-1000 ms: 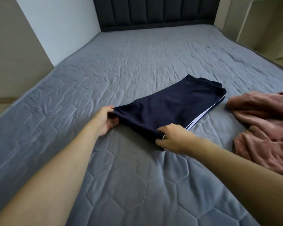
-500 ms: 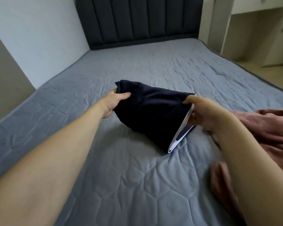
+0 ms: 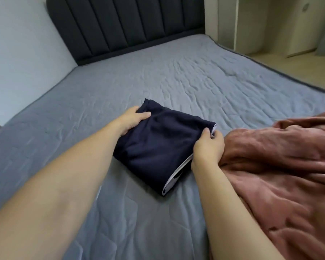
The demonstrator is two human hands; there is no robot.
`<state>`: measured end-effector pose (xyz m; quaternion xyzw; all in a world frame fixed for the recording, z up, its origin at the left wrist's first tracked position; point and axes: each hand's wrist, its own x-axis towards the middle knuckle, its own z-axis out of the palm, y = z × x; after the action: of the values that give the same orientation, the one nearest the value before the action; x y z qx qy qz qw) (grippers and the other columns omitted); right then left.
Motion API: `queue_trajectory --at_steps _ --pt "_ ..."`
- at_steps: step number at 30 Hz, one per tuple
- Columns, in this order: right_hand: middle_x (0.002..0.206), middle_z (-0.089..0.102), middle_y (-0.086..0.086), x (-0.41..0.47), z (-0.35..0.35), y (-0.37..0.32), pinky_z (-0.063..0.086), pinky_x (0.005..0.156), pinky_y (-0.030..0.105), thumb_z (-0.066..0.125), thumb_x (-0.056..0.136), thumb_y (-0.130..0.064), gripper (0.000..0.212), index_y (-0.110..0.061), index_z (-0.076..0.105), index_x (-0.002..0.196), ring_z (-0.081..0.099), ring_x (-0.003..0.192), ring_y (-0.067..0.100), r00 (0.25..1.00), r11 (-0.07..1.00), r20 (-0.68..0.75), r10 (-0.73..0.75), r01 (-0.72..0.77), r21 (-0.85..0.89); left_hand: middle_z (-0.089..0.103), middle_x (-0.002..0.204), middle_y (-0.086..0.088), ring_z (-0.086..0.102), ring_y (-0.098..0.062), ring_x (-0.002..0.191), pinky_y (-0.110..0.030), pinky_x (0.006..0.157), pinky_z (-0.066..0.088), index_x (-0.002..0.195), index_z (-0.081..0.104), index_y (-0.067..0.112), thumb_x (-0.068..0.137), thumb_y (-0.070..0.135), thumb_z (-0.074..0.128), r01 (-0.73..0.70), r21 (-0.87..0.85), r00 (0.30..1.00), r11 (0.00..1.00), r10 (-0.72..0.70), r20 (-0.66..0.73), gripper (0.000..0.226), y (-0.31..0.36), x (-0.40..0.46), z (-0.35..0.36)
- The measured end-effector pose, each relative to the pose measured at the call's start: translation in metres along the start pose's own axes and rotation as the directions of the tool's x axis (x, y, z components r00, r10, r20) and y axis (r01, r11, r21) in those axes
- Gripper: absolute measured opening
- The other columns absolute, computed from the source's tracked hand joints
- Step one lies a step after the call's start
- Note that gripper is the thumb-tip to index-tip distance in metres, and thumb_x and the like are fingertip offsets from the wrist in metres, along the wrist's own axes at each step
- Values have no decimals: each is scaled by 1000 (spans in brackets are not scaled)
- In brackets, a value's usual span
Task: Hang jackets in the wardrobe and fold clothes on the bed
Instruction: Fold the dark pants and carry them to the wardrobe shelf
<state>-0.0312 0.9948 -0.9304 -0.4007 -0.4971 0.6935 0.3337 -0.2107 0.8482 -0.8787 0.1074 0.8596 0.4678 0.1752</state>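
A folded navy garment with a white edge stripe lies on the grey quilted bed. My left hand grips its far left corner, thumb on top. My right hand pinches its right edge near the white stripe. A crumpled dusty-pink garment lies on the bed right beside the navy one, partly under my right forearm.
A dark padded headboard stands at the far end. A pale wall runs along the bed's left side. Beige cabinets and floor lie beyond the bed's right edge.
Both hands lifted the near end of the navy garment, folded it over away from me and laid it down as a smaller bundle. The view shifted forward and right.
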Motion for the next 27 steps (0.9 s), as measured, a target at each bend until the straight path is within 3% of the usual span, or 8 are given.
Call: queue_trajectory --at_steps 3,6,8,12,15,19,23,27 --pt "134 50 12 -5 2 -2 36 108 40 55 93 -33 51 -12 44 138 47 125 30 996 995 80 27 -19 -94 65 118 -8 63 -23 105 -39 95 50 116 57 14 94 40 60 -87 194 985 977 114 -129 34 -10 9 22" --pt "139 46 9 -8 -1 -5 42 104 41 69 79 -32 78 -11 29 142 51 120 28 978 980 123 171 -156 -123 65 115 -6 63 -26 104 -41 97 49 119 56 15 78 68 61 133 195 990 972 -123 -64 67 -14 0 32" --pt "127 55 8 -12 -2 -5 50 96 42 74 76 -30 73 -9 35 134 59 107 27 941 961 200 274 -259 -98 66 108 -3 66 -23 95 -35 85 53 124 58 16 69 78 62 231 180 973 956 -231 -20 83 -10 -8 28" --pt "107 67 8 -22 2 -3 57 83 40 73 82 -20 51 -6 52 127 66 91 25 876 927 313 366 -372 -40 65 109 0 62 -15 84 -27 62 46 134 54 9 81 74 55 195 181 979 964 -202 17 84 -3 -23 17" --pt "101 73 12 -29 -2 -16 58 70 38 67 89 -20 34 -4 61 118 71 86 30 750 850 463 472 -527 -12 61 128 -8 61 -17 90 -27 67 46 137 51 7 89 70 47 178 106 984 978 -177 -15 80 -15 -43 4" --pt "93 75 11 -64 -1 -56 56 58 33 59 95 -25 25 -3 67 103 74 77 25 606 787 575 550 -607 -112 64 123 -9 63 -22 100 -29 76 52 133 53 5 92 67 43 170 8 983 985 -169 -65 75 -12 -85 -54" --pt "91 75 11 -116 33 -166 57 53 32 61 93 -22 21 -3 68 100 74 75 23 597 811 588 546 -551 -194 64 97 2 62 -15 83 -28 66 50 107 55 12 91 69 41 181 -41 954 983 -186 -233 61 54 -146 -153" --pt "96 75 11 -185 90 -329 58 54 33 65 90 -24 24 -4 69 103 74 81 23 586 863 651 482 -444 -240 68 106 -3 65 -23 98 -42 92 53 116 59 11 78 84 36 169 -149 943 974 -204 -262 86 184 -216 -283"
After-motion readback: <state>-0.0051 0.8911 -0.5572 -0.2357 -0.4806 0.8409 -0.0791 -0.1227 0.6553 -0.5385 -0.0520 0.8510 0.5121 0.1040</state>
